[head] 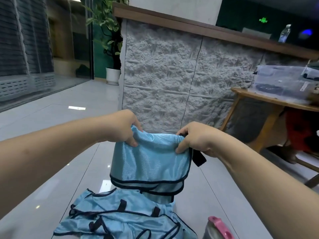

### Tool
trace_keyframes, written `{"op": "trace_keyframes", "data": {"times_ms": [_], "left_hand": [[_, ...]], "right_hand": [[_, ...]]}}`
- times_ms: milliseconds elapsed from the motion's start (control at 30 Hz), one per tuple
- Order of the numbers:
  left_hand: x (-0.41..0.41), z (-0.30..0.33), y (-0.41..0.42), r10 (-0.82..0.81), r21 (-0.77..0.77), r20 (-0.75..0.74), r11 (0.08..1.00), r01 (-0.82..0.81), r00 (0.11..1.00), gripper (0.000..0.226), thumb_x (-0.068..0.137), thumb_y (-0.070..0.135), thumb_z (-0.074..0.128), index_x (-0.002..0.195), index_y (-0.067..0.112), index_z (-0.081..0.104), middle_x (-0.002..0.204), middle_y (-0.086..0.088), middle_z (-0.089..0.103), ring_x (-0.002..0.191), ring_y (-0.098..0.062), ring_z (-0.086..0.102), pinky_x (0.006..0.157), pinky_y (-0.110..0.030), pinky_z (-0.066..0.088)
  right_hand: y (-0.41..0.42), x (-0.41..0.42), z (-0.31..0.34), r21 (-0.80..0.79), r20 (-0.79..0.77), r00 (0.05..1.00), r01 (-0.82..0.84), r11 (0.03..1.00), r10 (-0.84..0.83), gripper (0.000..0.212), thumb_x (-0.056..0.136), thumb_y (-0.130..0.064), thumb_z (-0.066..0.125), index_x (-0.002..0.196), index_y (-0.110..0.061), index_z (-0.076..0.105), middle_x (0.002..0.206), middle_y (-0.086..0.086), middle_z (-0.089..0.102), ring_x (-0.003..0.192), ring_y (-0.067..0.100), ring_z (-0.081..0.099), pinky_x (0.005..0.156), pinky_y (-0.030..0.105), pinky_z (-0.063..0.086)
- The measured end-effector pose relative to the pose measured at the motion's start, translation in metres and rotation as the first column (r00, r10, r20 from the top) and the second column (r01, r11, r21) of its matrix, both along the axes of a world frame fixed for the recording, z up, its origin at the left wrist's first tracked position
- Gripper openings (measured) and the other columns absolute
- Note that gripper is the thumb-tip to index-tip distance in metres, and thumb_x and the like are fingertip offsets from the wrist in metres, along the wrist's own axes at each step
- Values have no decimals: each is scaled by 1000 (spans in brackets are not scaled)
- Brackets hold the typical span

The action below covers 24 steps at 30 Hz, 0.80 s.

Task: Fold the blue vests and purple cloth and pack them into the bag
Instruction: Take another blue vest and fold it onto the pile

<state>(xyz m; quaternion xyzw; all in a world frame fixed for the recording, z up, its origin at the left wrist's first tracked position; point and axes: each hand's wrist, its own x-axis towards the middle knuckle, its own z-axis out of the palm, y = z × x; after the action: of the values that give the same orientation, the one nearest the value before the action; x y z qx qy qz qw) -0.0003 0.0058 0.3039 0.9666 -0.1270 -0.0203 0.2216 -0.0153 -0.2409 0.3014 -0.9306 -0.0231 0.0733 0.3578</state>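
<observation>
above the vest pile [120, 219], both hands pinch 1 folded blue vest [150, 161].

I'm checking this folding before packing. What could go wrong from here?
The folded vest hangs in the air, pinched only at its top corners by the left hand and right hand, so its slippery layers may slide apart. Its loose black strap could snag. Lowered, it might land on the unfolded vests and muddle them.

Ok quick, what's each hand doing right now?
Left hand: closed, pinching the folded blue vest at its top left corner.
Right hand: closed, pinching the same vest at its top right corner.
</observation>
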Motion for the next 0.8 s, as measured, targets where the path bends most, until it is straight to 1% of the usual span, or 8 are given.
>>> {"op": "trace_keyframes", "data": {"times_ms": [100, 233, 333, 400, 467, 600, 700, 800], "left_hand": [[2, -3, -7, -9, 191, 53, 982, -2, 999, 34, 80, 26, 87, 111, 19, 74, 101, -10, 72, 93, -31, 68, 79, -40, 60], [1, 4, -7, -12, 169, 8, 986, 10, 1000, 26, 80, 30, 84, 90, 7, 76, 77, -7, 65, 73, -24, 55, 63, -32, 45], [0, 10, 2, -34, -234, -153, 972, -3, 988, 18, 82, 18, 82, 85, 3, 74, 78, -3, 69, 73, -22, 64, 65, -26, 46], [-1, 10, 7, -158, -559, -296, 829, -37, 942, 16, 89, 11, 75, 101, 1, 75, 98, -10, 79, 89, -24, 75, 74, -28, 58], [-2, 4, 10, -263, -732, -351, 675, -88, 899, 24, 94, 10, 68, 114, -2, 72, 112, -17, 77, 98, -28, 75, 83, -34, 63], [-4, -5, -2, -311, -733, -339, 679, -42, 888, 15, 96, 19, 68, 103, 8, 76, 110, -17, 77, 95, -28, 75, 82, -39, 62], [-6, -7, -13, -338, -729, -324, 684, -6, 883, 13, 97, 25, 68, 100, 14, 74, 111, -16, 76, 97, -32, 74, 89, -47, 60], [-6, -11, -17, -358, -742, -312, 670, 10, 880, 14, 100, 25, 64, 101, 15, 74, 111, -18, 76, 98, -35, 74, 91, -51, 59]], "right_hand": [[2, 0, -3, -142, 70, 998, 12, 990, -2, 17, 72, -9, 87, 87, -17, 83, 91, 6, 80, 87, 28, 74, 80, 37, 61], [-6, 0, -1, -187, 35, 999, -17, 982, 24, 18, 70, -15, 87, 88, -14, 83, 91, 7, 79, 85, 28, 70, 79, 36, 56], [-22, 2, 0, 55, -16, 1000, -24, 998, 25, 18, 78, 0, 78, 96, -3, 81, 99, 16, 80, 93, 32, 75, 87, 42, 61], [-32, 3, -1, 279, -112, 991, -33, 960, 67, 21, 84, 11, 70, 104, 8, 75, 104, 21, 78, 95, 33, 76, 84, 37, 62], [-37, 3, -5, 249, -149, 977, -114, 962, 155, 23, 85, 11, 71, 106, 2, 77, 107, 18, 79, 102, 32, 76, 96, 42, 60], [-33, 2, -12, 121, -247, 893, -357, 926, 376, 47, 81, 13, 75, 124, -6, 72, 126, 16, 74, 119, 36, 70, 108, 55, 52], [-18, -3, -24, 346, -270, 804, -432, 832, 530, 65, 82, 3, 79, 143, -7, 57, 144, 17, 63, 134, 38, 60, 113, 52, 47], [3, -8, -45, 533, -219, 807, -372, 760, 548, 68, 81, -7, 80, 145, -5, 55, 145, 19, 61, 134, 42, 57, 114, 53, 46]]}}
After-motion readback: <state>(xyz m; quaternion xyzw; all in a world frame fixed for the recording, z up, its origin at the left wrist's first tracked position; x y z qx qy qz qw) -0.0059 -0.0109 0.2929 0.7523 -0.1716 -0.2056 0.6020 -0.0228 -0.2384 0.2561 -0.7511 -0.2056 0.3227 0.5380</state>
